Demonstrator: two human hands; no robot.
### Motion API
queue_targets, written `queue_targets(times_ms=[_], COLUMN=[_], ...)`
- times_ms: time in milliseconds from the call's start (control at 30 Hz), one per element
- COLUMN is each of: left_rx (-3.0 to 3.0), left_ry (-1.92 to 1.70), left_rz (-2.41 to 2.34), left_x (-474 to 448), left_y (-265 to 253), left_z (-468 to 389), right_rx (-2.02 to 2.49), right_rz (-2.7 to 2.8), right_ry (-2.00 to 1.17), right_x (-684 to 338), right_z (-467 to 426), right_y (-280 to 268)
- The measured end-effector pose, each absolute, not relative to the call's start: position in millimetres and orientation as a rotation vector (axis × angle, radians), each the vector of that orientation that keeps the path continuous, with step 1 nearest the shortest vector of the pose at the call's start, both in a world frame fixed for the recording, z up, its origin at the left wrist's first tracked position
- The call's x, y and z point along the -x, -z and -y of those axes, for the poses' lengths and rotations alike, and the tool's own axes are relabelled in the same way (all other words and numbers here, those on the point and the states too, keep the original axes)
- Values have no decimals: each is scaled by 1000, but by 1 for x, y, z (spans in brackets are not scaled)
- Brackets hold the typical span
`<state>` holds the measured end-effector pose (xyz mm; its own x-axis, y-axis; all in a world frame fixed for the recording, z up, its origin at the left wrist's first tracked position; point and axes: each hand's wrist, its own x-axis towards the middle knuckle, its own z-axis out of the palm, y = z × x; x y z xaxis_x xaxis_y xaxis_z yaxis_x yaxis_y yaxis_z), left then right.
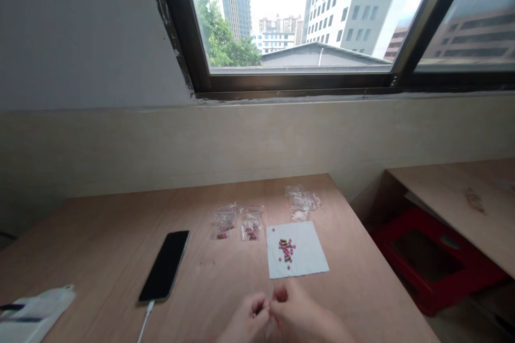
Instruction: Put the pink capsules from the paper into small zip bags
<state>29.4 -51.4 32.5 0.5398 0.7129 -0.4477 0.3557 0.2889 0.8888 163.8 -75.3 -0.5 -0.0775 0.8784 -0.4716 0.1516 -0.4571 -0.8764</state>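
My left hand and my right hand meet at the table's front, fingers pinched together. Between them a thin, see-through piece shows faintly; it looks like a small clear plastic bag, mostly hidden by the fingers. Just beyond my right hand lies a white paper sheet, with a loose pile of pink and brown-gold beads on it. One pink bead sits apart near the sheet's far left corner. Left of the sheet are two clear zip bags, one beside the other, each with a few beads inside.
Several clear bags lie bunched behind the sheet. A black phone with a white cable rests on the wooden table. White packaging is at far left. A red stool stands under another table at right.
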Motion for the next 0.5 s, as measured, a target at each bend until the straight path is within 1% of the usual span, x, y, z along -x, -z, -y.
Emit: queue_targets(times_ms=[233, 333, 500], left_rx=[-1486, -1552, -1616], left_ry=[-399, -366, -316], left_rz=[-1212, -1288, -1265], left_x=[-17, -14, -13], left_y=[-26, -24, -11], left_z=[41, 35, 34], right_rx=[1806, 1836, 1768], right_rz=[1101, 1107, 1149], right_ry=[-1317, -1327, -1367], right_x=[-166, -169, -162], right_z=[73, 70, 67], right_y=[-4, -5, -1])
